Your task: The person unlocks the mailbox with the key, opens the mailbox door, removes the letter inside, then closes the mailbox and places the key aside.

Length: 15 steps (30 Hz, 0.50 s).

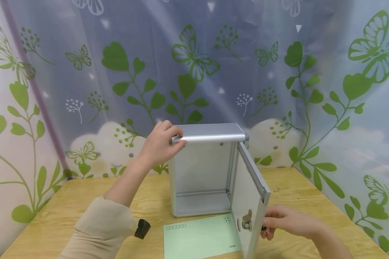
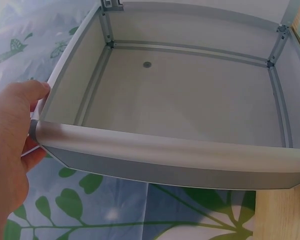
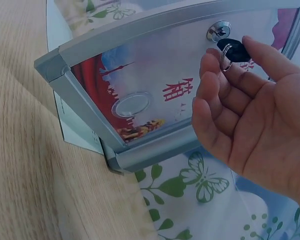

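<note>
A metal-framed box [image 1: 207, 132] stands on the table, its door [image 1: 249, 187] swung open to the right. My left hand [image 1: 162, 142] grips the box's upper left corner, thumb on the front edge and fingers over the top. In the left wrist view, the bare inside panel [image 2: 190, 100] shows. My right hand [image 3: 260, 105] pinches a black-headed key [image 3: 235, 50] with a metal ring, right at the round lock [image 3: 219, 31] on the door's printed outer face. The lock's latch [image 1: 247, 220] shows on the door's inner side.
A pale green envelope [image 1: 197, 237] lies on the wooden table [image 1: 149, 194] in front of the box, partly behind the door. A printed curtain [image 1: 142, 72] with leaves and butterflies hangs close behind and at both sides. A black strap end [image 1: 142, 229] juts from the left sleeve.
</note>
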Motion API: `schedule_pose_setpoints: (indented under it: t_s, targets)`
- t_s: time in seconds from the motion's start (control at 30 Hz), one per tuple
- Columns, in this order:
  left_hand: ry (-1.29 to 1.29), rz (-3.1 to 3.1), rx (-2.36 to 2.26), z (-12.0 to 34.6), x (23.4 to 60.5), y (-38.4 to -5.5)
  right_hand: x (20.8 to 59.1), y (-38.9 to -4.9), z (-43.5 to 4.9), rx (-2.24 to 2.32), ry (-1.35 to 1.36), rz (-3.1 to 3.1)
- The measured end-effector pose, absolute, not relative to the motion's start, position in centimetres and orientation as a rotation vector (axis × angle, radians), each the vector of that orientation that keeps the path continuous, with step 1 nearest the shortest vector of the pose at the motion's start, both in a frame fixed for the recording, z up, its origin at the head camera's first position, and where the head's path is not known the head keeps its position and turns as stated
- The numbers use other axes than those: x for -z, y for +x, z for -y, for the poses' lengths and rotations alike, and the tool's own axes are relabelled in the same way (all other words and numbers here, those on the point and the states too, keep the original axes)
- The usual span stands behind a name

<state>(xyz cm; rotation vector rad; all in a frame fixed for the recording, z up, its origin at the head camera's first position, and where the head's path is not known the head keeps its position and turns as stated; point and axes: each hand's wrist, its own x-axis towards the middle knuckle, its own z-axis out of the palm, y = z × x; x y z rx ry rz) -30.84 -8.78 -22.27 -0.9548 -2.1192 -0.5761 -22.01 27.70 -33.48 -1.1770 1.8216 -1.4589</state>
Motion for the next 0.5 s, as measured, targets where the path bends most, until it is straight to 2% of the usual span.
schedule_pose_setpoints:
  t_s: [0.5]
  targets:
    - [-0.947,2.129,0.568,8.7,22.3,-30.9,33.3,-22.6,-25.3,1.305,-1.293,-1.896]
